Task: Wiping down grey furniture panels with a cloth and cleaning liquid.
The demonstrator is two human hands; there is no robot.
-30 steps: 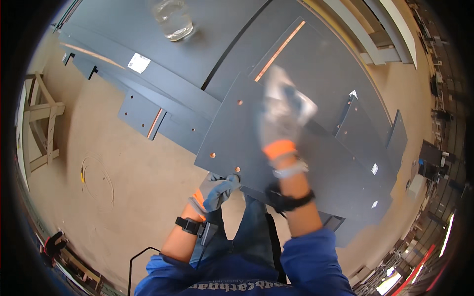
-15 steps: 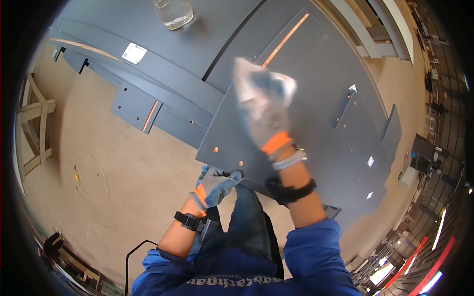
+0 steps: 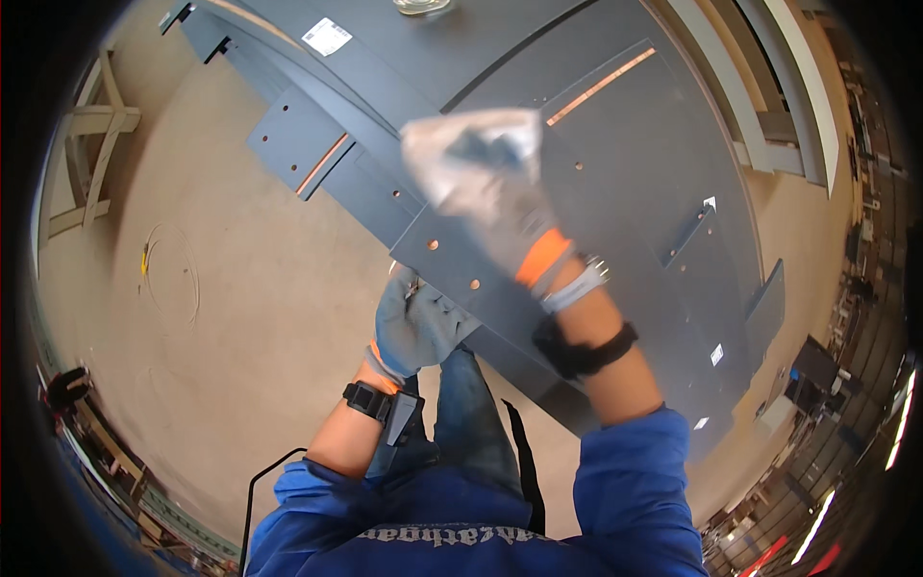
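Note:
A dark grey flat panel [image 3: 510, 306] with round holes near its corner lies in front of me, on top of other grey panels. My right hand [image 3: 490, 188], in a grey-blue glove with an orange cuff, is closed on a white cloth [image 3: 433, 154] and presses it over the panel's left part; motion blurs the fingers. At the panel's near left edge, my left hand [image 3: 418, 319], gloved the same way, is closed around the edge. Some of its fingertips are hidden there.
A glass jar [image 3: 423, 5] stands at the far edge of view. Smaller grey boards [image 3: 300, 144] with holes and a copper-coloured strip stick out at left. Beyond are a wooden trestle [image 3: 87, 144], a coiled cable [image 3: 173, 279] on the floor and pale beams [image 3: 769, 87] at right.
My right hand has swept the cloth leftward across the panel. My left hand has shifted slightly up along the near edge. The view has moved, so the jar sits higher and partly out of frame.

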